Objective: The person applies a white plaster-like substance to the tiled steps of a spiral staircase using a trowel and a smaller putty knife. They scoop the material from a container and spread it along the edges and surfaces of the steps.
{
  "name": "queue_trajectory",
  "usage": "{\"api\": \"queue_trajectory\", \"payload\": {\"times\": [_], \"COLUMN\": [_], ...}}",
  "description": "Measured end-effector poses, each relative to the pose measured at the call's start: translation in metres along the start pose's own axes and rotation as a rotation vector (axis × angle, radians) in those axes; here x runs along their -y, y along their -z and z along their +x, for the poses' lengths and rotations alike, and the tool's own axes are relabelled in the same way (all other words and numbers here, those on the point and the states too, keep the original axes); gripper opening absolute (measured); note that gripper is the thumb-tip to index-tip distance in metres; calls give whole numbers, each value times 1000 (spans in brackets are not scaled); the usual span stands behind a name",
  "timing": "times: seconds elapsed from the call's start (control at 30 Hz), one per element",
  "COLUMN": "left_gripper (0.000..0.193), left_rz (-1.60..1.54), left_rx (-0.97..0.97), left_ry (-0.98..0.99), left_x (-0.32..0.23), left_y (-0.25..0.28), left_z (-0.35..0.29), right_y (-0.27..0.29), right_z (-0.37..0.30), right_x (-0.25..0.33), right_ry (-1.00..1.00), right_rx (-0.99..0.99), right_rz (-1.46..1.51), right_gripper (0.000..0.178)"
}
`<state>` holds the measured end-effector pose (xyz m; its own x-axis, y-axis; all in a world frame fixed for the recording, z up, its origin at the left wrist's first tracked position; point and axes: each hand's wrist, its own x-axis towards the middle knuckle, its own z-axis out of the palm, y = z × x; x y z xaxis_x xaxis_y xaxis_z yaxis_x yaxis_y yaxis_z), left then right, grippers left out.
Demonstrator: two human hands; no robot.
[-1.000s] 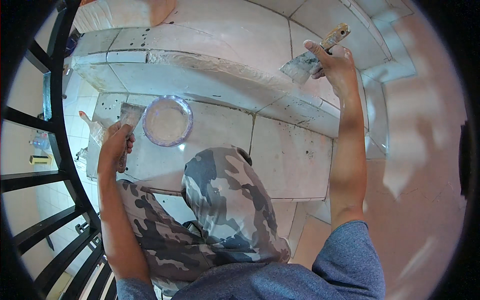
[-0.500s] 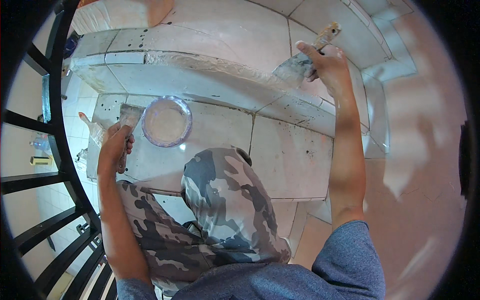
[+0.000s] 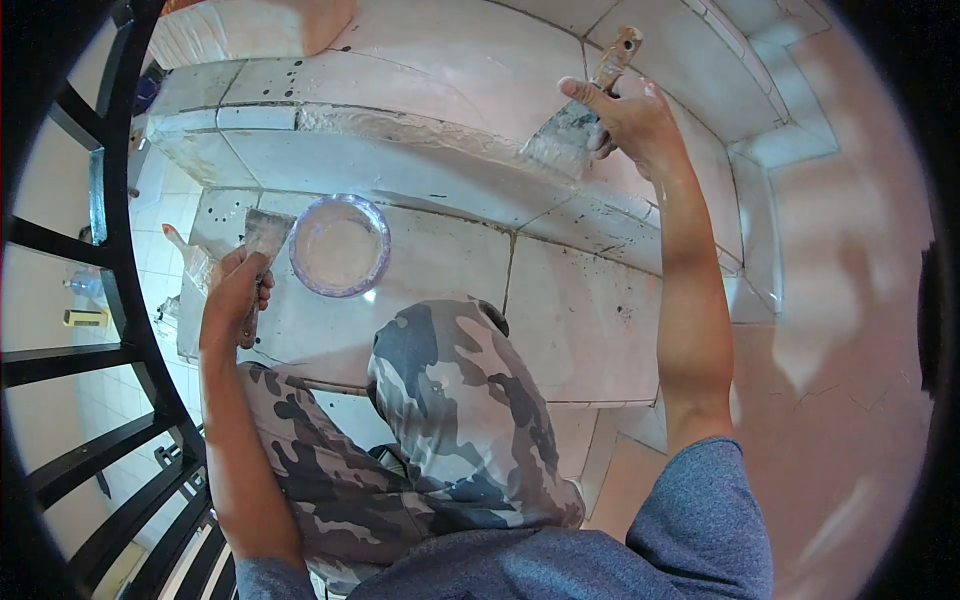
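My right hand [image 3: 630, 120] is closed round a wide putty knife [image 3: 563, 138], its thumb pointing left. The blade's edge rests on the stair step's front edge, at the right end of a smeared strip of wet filler [image 3: 430, 132]. My left hand [image 3: 237, 290] grips a second, smaller scraper [image 3: 267, 232] by its handle, blade up, just left of the round tub [image 3: 340, 246]. Pale paste fills the tub, which stands on the lower tiled step [image 3: 440, 250]. Beside my left hand lies a paste-smeared brush [image 3: 190, 255].
Black metal railing [image 3: 130, 280] runs along the left, with a floor far below it. On the right rises a pinkish wall [image 3: 840, 300]. My bent knee [image 3: 440, 360] in camouflage trousers is close below the tub. A wrapped bundle [image 3: 250, 28] lies on the upper step.
My right hand has drawn the putty knife a little left and up along the step edge. My left hand and its scraper have barely moved; the whole view has shifted slightly.
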<state>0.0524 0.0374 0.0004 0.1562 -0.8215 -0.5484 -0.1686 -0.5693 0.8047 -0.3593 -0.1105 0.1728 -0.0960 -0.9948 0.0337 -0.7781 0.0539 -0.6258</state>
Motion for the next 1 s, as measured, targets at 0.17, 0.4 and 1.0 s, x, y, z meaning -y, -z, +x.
{"api": "queue_trajectory", "payload": {"times": [0.17,0.4,1.0], "left_gripper": [26,25,23], "left_rz": [-8,-22,-51], "left_rx": [0,10,-4], "left_ry": [7,18,32], "left_x": [-6,-1,0], "left_y": [-6,-5,-8], "left_z": [-4,2,0], "right_y": [2,5,-10], "right_z": [3,14,34], "right_x": [4,4,19], "right_ry": [26,54,67], "right_rx": [23,106,141], "right_rz": [-2,54,67], "right_gripper": [59,57,51]}}
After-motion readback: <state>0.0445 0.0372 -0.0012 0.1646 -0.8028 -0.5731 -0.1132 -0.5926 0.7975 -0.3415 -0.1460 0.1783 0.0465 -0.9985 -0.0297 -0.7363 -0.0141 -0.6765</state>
